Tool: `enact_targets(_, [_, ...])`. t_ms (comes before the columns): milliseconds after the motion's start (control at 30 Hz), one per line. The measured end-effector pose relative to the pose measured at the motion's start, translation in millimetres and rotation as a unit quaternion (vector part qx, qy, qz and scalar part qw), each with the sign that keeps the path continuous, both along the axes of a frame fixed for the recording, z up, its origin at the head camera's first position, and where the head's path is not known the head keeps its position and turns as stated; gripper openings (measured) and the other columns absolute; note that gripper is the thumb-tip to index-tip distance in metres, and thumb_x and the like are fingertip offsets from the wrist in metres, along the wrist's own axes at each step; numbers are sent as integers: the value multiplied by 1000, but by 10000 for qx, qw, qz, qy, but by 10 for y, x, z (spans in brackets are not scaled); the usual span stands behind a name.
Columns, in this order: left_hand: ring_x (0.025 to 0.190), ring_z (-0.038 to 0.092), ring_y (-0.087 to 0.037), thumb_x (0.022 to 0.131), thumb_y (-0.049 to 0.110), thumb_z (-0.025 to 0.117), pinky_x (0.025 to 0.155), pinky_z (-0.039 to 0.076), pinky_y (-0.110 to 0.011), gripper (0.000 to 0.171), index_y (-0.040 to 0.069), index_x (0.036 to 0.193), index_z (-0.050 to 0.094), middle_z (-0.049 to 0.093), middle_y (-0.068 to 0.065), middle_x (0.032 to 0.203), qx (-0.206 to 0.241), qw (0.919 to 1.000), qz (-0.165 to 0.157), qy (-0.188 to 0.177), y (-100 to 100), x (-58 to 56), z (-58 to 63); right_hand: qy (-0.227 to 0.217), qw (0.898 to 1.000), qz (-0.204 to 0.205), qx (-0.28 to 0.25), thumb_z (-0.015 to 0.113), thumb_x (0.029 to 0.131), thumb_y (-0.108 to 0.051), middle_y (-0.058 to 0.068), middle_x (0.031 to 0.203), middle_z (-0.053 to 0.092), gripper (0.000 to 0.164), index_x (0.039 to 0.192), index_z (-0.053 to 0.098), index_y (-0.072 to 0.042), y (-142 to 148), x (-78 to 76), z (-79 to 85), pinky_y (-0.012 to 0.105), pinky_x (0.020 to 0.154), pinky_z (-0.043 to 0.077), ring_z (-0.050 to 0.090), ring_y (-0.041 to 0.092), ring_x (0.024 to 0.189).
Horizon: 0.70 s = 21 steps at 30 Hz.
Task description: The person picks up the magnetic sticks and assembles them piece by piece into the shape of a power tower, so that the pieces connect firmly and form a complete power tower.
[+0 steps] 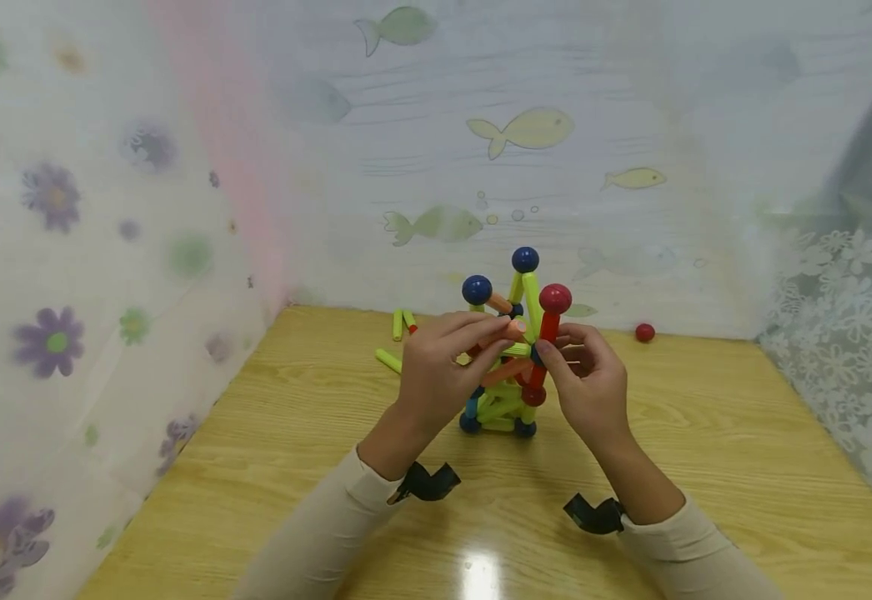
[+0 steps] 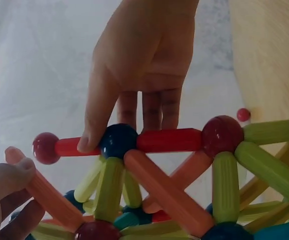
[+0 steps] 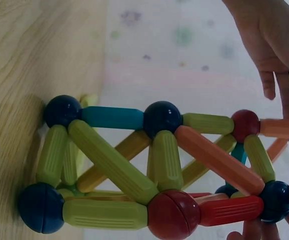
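A tower of ribbed magnetic rods and glossy balls [image 3: 106, 215] stands on the table between the hands. My left hand [image 1: 439, 367] pinches the free end of an orange rod [image 2: 54, 200] in the left wrist view; the rod's other end meets a red ball [image 2: 97, 233]. Opposite, my right hand [image 1: 593, 387] grips the tower at a dark blue ball [image 2: 118, 140], its thumb on the adjoining upper red rod [image 2: 69, 146]. A red ball [image 1: 555, 298] tops that rod. Part of the tower's middle is hidden behind both hands in the head view.
Loose yellow-green rods [image 1: 388, 361] lie left of the tower, some behind the left hand. A single red ball [image 1: 644, 332] sits at the table's back right. Patterned curtains [image 1: 316, 167] hang behind and beside the wooden table [image 1: 256, 433].
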<state>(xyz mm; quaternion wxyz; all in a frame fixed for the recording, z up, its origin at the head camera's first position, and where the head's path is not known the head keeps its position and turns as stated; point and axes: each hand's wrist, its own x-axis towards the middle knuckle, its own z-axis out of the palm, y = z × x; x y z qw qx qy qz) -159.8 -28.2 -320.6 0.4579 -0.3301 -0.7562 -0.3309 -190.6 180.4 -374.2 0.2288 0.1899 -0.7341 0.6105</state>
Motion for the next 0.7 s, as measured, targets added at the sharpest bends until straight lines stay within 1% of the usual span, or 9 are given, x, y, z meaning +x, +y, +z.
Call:
enact_targets(133, [93, 72, -15, 88, 17, 84, 77, 57, -19, 31, 7, 117, 80, 79, -4, 109, -100, 9993, 287, 208, 41, -38, -34, 77, 10000, -21, 53, 73, 99, -20, 3, 106, 67, 26, 123, 69, -13, -8, -9, -13, 20, 79, 58, 71, 11, 92])
enact_targets(233, [86, 69, -15, 86, 17, 86, 74, 56, -20, 32, 8, 115, 80, 80, -3, 104, -132, 9982, 488, 314, 79, -79, -44, 78, 9999, -56, 69, 73, 99, -20, 2, 105, 67, 26, 123, 69, -13, -8, -13, -18, 20, 80, 58, 72, 10, 91])
enact_targets(300, [81, 66, -14, 84, 18, 88, 71, 54, -20, 29, 9, 111, 81, 79, -2, 99, -158, 9967, 680, 411, 104, -112, -49, 65, 9999, -70, 75, 73, 98, -20, 2, 105, 67, 26, 123, 69, -14, -5, -12, -15, 20, 80, 58, 72, 10, 91])
enact_targets(400, [75, 61, -15, 82, 23, 90, 66, 50, -22, 24, 10, 102, 82, 75, -1, 91, -249, 9912, 1138, 635, 126, -162, -67, 75, 9999, -78, 67, 74, 98, -20, 3, 105, 68, 27, 124, 70, -14, -2, -12, -14, 21, 81, 58, 72, 10, 91])
enact_targets(533, [68, 57, -15, 79, 33, 92, 60, 47, -25, 26, 12, 92, 83, 68, 0, 81, -331, 9802, 1720, 920, 113, -204, -102, 134, 9999, -72, 72, 74, 98, -18, 3, 105, 68, 27, 124, 69, -13, 0, -14, -11, 21, 82, 58, 72, 10, 91])
enact_targets(633, [64, 56, -15, 79, 36, 92, 56, 44, -26, 26, 14, 91, 84, 69, 1, 77, -340, 9767, 1880, 977, 79, -217, -121, 141, 9998, -98, 127, 74, 98, -16, 3, 106, 68, 28, 125, 69, -12, -10, -4, 5, 21, 83, 57, 72, 9, 90])
enact_targets(700, [63, 56, -16, 79, 35, 91, 55, 42, -27, 25, 15, 92, 85, 70, 1, 78, -356, 9774, 1860, 936, 52, -219, -129, 114, 9997, -131, 171, 73, 98, -14, 5, 107, 68, 28, 125, 69, -10, -23, 15, 27, 20, 83, 56, 71, 9, 90])
